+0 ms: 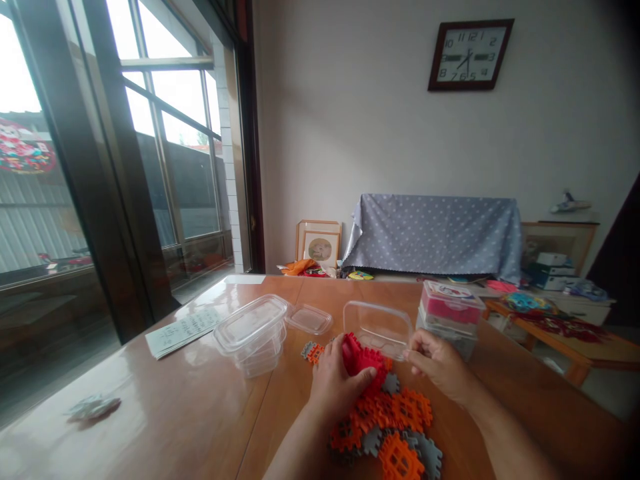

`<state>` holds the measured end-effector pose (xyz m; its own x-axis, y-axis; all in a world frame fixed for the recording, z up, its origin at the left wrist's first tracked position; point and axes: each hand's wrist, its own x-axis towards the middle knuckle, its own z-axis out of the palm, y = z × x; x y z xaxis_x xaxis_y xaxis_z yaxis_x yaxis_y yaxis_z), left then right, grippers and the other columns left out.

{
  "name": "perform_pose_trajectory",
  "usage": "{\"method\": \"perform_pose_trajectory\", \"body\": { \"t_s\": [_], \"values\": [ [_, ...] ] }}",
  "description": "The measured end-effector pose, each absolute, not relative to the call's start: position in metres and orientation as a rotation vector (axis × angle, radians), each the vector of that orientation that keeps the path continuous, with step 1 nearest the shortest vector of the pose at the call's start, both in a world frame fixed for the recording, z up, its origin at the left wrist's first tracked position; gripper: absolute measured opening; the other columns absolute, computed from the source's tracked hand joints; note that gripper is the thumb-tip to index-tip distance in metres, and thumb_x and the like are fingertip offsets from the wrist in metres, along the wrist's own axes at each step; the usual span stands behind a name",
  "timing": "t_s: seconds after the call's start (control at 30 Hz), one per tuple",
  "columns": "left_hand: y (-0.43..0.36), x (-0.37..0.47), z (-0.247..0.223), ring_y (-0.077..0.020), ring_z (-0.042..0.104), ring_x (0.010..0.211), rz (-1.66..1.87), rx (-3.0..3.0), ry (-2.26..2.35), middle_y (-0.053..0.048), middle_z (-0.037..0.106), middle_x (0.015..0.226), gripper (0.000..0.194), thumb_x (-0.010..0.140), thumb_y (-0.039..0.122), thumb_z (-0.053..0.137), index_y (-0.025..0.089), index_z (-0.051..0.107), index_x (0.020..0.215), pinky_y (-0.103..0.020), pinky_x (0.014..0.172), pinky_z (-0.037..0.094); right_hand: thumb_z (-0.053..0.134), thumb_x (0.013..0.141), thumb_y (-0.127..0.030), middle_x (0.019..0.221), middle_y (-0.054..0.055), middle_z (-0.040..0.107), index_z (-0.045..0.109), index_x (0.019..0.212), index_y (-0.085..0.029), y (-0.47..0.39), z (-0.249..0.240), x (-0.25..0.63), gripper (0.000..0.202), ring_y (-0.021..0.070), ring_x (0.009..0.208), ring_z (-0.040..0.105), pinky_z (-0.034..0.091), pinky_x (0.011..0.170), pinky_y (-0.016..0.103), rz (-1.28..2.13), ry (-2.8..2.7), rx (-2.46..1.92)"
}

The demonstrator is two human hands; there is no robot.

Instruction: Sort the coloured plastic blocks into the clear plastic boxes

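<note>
My left hand [340,379] is closed around a bunch of red notched plastic building pieces [364,359]. On the right, my right hand [436,360] has its fingers curled at the rim of a clear plastic container [377,327], which stands tilted with its opening towards me. Orange interlocking pieces [413,408] lie in a loose pile under and in front of my left hand. Grey interlocking pieces [427,455] are mixed among them. A few small orange and grey pieces [313,352] rest just left of my left hand.
A stack of clear containers [257,333] stands left of centre, a clear lid [310,319] beside it. Written papers [183,332] and a small crumpled packet [94,407] lie on the wooden table [210,413]. Stacked boxes with a pink one [450,310] stand behind my right hand.
</note>
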<state>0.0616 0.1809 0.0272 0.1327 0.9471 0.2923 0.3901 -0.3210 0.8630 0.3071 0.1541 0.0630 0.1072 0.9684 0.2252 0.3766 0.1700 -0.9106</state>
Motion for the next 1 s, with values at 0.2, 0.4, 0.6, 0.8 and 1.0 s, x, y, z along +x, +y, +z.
{"method": "perform_pose_trajectory", "body": {
  "t_s": [0.2,0.4,0.6,0.8,1.0],
  "values": [
    [0.173,0.063,0.035,-0.0324,0.055,0.121,1.119,1.851,1.169,-0.011,0.064,0.127,0.054,0.072,0.046,0.077,0.029,0.067,0.122,-0.039,0.105,0.039,0.068,0.076,-0.043,0.062,-0.003,0.059,0.051,0.073,-0.022,0.156,0.06,0.311,0.028,0.0129,0.056,0.056,0.043,0.056,0.023,0.684,-1.305,-1.387],
    [0.155,0.066,0.05,-0.0359,0.05,0.127,0.967,2.086,1.008,-0.009,0.061,0.135,0.06,0.069,0.058,0.077,0.032,0.069,0.123,-0.046,0.115,0.028,0.066,0.079,-0.043,0.064,-0.003,0.061,0.05,0.075,-0.022,0.161,0.051,0.313,0.027,0.0124,0.056,0.059,0.042,0.054,0.022,0.707,-1.188,-1.386],
    [0.159,0.067,0.049,-0.0291,0.057,0.111,0.716,2.375,1.142,-0.005,0.068,0.113,0.044,0.072,0.05,0.075,0.03,0.07,0.111,-0.04,0.097,0.041,0.069,0.077,-0.044,0.064,-0.003,0.064,0.051,0.074,-0.022,0.165,0.045,0.313,0.029,0.0126,0.057,0.06,0.043,0.053,0.021,0.805,-1.11,-1.36],
    [0.17,0.062,0.044,-0.0211,0.061,0.095,0.783,2.37,1.298,-0.003,0.07,0.098,0.012,0.082,0.029,0.06,0.026,0.067,0.09,-0.028,0.079,0.042,0.073,0.075,-0.043,0.068,-0.002,0.066,0.054,0.079,-0.021,0.168,0.037,0.303,0.03,0.0112,0.055,0.059,0.04,0.05,0.02,0.924,-1.02,-1.291],
    [0.174,0.059,0.04,-0.0194,0.062,0.087,0.907,2.279,1.353,-0.002,0.071,0.088,0.016,0.087,0.033,0.054,0.025,0.067,0.082,-0.028,0.079,0.039,0.076,0.072,-0.038,0.069,-0.002,0.066,0.055,0.082,-0.02,0.186,0.041,0.286,0.029,0.0089,0.052,0.057,0.039,0.047,0.018,1.046,-0.922,-1.223]
  ]
}}
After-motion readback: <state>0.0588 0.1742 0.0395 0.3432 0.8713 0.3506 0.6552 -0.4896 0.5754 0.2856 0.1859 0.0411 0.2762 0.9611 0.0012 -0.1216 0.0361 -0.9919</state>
